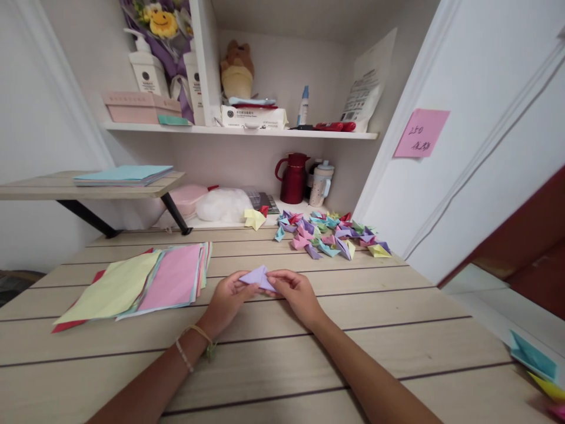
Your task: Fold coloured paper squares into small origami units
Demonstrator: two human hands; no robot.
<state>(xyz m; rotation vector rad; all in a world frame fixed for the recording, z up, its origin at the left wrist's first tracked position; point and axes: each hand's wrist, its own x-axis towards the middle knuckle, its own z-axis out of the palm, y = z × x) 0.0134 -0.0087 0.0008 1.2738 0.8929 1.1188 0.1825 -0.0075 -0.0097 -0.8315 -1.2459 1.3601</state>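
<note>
My left hand [227, 300] and my right hand [296, 292] both pinch a small folded lilac paper [259, 275] just above the wooden table [273, 353]. The paper is creased into a pointed, triangular shape. My left hand holds its left end, my right hand its right end. A stack of flat coloured sheets [145, 282], yellow and pink on top, lies to the left of my left hand. A pile of several folded paper pieces [331, 232] in mixed colours lies further back on the right.
A red jug [292, 176] and a pale cup [321, 184] stand at the back under a white shelf [238, 132] with bottles and boxes. A raised wooden shelf [88, 184] holds blue paper at left. A white door with a pink note [421, 133] is on the right.
</note>
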